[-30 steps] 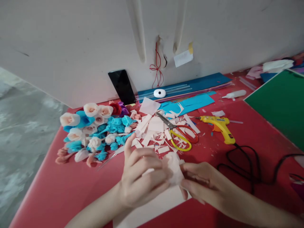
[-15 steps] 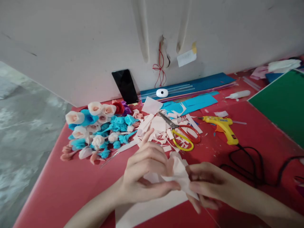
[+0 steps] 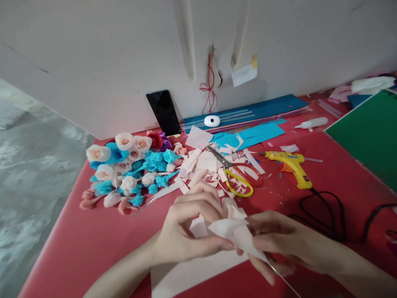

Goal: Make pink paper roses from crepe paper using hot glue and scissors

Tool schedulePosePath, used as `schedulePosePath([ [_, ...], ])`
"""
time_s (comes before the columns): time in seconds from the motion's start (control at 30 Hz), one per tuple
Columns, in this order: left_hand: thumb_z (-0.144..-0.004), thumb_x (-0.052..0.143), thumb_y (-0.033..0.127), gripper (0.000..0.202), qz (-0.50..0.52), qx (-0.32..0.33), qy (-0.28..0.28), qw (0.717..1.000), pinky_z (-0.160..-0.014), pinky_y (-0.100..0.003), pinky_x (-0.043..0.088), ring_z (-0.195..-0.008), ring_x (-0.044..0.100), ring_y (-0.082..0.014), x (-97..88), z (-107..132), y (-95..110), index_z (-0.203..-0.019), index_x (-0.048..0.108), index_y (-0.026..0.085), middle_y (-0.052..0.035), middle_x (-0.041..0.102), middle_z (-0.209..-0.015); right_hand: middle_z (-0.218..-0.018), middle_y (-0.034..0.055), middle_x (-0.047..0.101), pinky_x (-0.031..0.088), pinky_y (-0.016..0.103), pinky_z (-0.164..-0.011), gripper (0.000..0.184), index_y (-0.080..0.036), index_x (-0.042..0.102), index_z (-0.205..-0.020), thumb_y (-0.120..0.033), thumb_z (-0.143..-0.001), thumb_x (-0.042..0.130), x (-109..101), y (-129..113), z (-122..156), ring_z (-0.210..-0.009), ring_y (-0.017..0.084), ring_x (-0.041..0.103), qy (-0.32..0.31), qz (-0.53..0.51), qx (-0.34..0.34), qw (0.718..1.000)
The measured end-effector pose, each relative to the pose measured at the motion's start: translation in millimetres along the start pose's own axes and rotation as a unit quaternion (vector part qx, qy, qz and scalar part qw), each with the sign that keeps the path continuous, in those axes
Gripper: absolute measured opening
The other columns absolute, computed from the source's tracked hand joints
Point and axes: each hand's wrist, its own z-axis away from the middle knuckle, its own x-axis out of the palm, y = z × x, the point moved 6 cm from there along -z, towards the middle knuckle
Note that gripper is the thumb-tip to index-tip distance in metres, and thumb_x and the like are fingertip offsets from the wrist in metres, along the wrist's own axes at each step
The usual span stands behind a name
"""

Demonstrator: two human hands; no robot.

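Observation:
Between my hands is a pale pink paper flower [image 3: 237, 231] with a loose petal flaring toward me, and a thin wire stem [image 3: 283, 277] runs from it to the lower right. My left hand [image 3: 189, 225] is closed round its left side, the thumb pressed on the petal and the index finger raised. On the other side my right hand [image 3: 279, 240] pinches the flower's base near the stem. Under both hands lies a pale paper sheet [image 3: 189, 277]. Just beyond are paper scraps [image 3: 207, 161] and scissors [image 3: 231, 167] with red and yellow handles.
Finished paper flowers [image 3: 127, 174] crowd the table's left side. A yellow glue gun [image 3: 293, 165] with a black cord [image 3: 331, 207] lies right, near a green board [image 3: 369, 132]. A phone [image 3: 163, 111] leans on the wall beside a white case [image 3: 212, 121].
The flower has turned in my hands; its petal now folds over to the left and the wire stem shows at the lower right. My left fingers have shifted slightly on it.

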Motion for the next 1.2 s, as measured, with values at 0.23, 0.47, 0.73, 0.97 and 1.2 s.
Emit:
schedulePosePath([
  [0.23, -0.068, 0.072, 0.017, 0.019, 0.027, -0.025, -0.004, 0.999, -0.071, -0.03, 0.042, -0.069, 0.053, -0.0111, 0.0, 3.8, 0.5, -0.068, 0.053, 0.014, -0.0003, 0.057, -0.07, -0.058, -0.0015, 0.052, 0.02, 0.016, -0.039, 0.024, -0.011, 0.056, -0.085, -0.033, -0.089, 0.047, -3.7, 1.2, 0.2, -0.041, 0.0, 0.032, 0.025, 0.023, -0.013, 0.999],
  [0.47, -0.068, 0.069, 0.009, 0.018, 0.014, -0.023, 0.005, 1.0, -0.073, -0.03, 0.041, -0.065, 0.051, -0.0091, 0.8, 4.2, 4.6, -0.071, 0.053, 0.014, 0.0012, 0.057, -0.067, -0.056, -0.001, 0.052, 0.021, 0.014, -0.038, 0.024, -0.011, 0.056, -0.086, -0.033, -0.088, 0.048, -4.3, -0.6, -1.1, -0.04, 0.001, 0.032, 0.037, 0.052, -0.014, 0.998],
  [0.73, -0.068, 0.068, 0.009, 0.019, 0.014, -0.032, 0.008, 0.999, -0.069, -0.03, 0.039, -0.061, 0.048, -0.0085, -0.1, 4.0, 3.1, -0.069, 0.05, 0.015, 0.0024, 0.056, -0.064, -0.057, -0.0011, 0.052, 0.022, 0.015, -0.039, 0.025, -0.011, 0.054, -0.082, -0.035, -0.087, 0.049, -3.8, -1.7, -0.4, -0.041, 0.0, 0.032, 0.035, 0.05, 0.001, 0.998],
  [0.97, -0.065, 0.057, -0.004, 0.022, -0.097, 0.05, 0.006, 0.994, -0.064, -0.031, 0.038, -0.061, 0.046, -0.0096, 0.8, 4.4, 14.1, -0.074, 0.057, 0.015, 0.0019, 0.054, -0.065, -0.059, -0.0004, 0.053, 0.022, 0.016, -0.039, 0.025, -0.011, 0.052, -0.082, -0.035, -0.087, 0.047, -3.3, 0.2, -2.1, -0.041, 0.001, 0.034, 0.038, 0.072, 0.002, 0.997],
  [1.2, -0.07, 0.057, 0.004, 0.017, -0.164, 0.083, 0.022, 0.983, -0.056, -0.03, 0.035, -0.062, 0.045, -0.0121, -1.2, 4.9, 19.3, -0.07, 0.06, 0.02, 0.0018, 0.047, -0.061, -0.065, 0.0012, 0.055, 0.021, 0.016, -0.039, 0.024, -0.012, 0.05, -0.077, -0.032, -0.088, 0.044, -3.2, 3.5, -6.1, -0.043, 0.002, 0.034, 0.034, 0.072, -0.006, 0.997],
])
